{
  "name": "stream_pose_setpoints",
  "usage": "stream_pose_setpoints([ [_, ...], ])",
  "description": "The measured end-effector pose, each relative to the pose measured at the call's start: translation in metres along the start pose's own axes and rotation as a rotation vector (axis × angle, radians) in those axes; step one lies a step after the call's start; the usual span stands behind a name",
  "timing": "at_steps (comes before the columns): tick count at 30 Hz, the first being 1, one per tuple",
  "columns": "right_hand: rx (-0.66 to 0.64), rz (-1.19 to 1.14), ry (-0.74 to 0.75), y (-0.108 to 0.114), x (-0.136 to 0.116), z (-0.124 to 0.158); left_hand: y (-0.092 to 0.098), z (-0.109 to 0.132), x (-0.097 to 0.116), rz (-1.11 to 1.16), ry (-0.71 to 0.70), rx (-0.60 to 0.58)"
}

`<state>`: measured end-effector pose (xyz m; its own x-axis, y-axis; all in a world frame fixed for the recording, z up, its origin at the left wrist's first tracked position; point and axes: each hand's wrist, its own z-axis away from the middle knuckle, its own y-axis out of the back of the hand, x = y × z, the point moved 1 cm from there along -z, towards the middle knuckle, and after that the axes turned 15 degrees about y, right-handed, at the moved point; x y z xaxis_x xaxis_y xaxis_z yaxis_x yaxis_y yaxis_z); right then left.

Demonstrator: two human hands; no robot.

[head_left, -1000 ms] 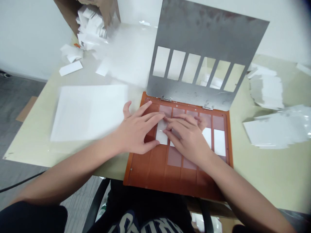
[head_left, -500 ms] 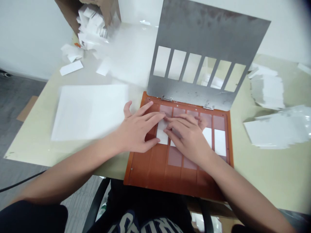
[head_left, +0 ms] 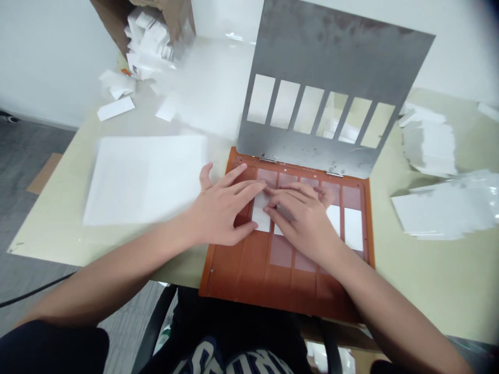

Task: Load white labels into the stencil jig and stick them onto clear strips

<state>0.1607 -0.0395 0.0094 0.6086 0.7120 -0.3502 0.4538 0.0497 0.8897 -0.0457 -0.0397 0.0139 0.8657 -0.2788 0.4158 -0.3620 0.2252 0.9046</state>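
An orange-brown jig board (head_left: 249,270) with a row of rectangular slots lies in front of me. Its hinged grey metal plate (head_left: 335,57), cut with several windows, stands raised behind it. My left hand (head_left: 222,210) lies flat on the board's left part, fingers stretched out over a white card (head_left: 260,219) in a slot. My right hand (head_left: 302,215) rests flat beside it, fingers pointing left and pressing on the neighbouring cards. Two more white cards (head_left: 353,228) fill slots at the right.
A white sheet stack (head_left: 144,179) lies left of the board. A cardboard box (head_left: 152,26) spilling white slips stands at the back left. Piles of white cards (head_left: 444,208) sit at the right on the pale green table (head_left: 429,280).
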Motion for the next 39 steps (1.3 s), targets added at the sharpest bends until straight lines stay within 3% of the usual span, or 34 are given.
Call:
stream_pose_setpoints([
  [18, 0.003, -0.026, -0.008, -0.001, 0.001, 0.001, 0.0, 0.001, 0.002, 0.002, 0.025, -0.021],
  [24, -0.01, -0.001, -0.03, 0.0, 0.001, 0.0, 0.0, 0.003, 0.005, 0.002, 0.019, 0.053],
  [27, -0.023, 0.03, -0.025, 0.0, 0.001, -0.001, 0.0, 0.007, 0.007, -0.035, -0.051, 0.184],
  [30, -0.016, 0.049, -0.01, -0.001, 0.001, -0.001, -0.004, 0.014, 0.013, -0.131, -0.249, 0.327],
  [33, -0.006, 0.035, -0.016, -0.002, 0.002, -0.002, -0.01, 0.024, 0.023, -0.252, -0.461, 0.34],
  [39, 0.0, 0.025, 0.004, -0.001, 0.002, -0.001, -0.02, 0.039, 0.036, -0.341, -0.445, 0.338],
])
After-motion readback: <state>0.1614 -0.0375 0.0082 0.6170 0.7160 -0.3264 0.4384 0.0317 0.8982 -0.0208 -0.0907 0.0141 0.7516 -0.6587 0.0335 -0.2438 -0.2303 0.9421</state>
